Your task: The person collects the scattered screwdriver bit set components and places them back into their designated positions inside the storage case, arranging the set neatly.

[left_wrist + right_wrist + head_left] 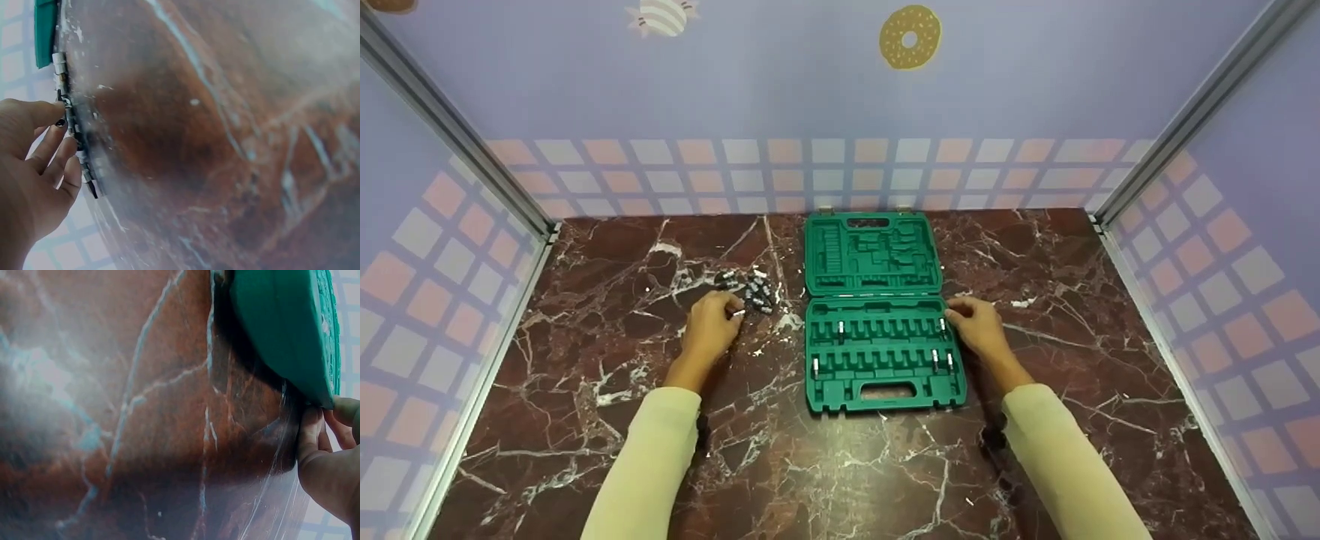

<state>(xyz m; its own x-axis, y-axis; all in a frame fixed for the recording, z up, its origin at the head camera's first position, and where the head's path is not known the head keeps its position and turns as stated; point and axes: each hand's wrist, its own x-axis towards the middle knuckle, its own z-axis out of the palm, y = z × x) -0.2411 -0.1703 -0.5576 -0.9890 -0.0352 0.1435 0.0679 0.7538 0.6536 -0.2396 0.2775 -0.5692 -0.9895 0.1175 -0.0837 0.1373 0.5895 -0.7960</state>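
Note:
A green plastic tool case (885,373) lies unfolded on the table, its moulded lid (874,255) at the back. Several small metal socket bits (841,332) stand in slots of its front half. To the left of the case my left hand (711,326) pinches one socket bit (60,122) between thumb and forefinger, mostly hidden by the fingers. It is beside a loose pile of dark and silver socket bits (761,294). My right hand (976,324) grips the case's right edge with thumb and fingers, as the right wrist view shows at the case's side (281,332).
The table (870,472) is dark red marble with white veins. A patterned wall (780,90) closes off the back, and side walls (1230,225) stand left and right. Small white flecks (1024,303) lie about the tabletop.

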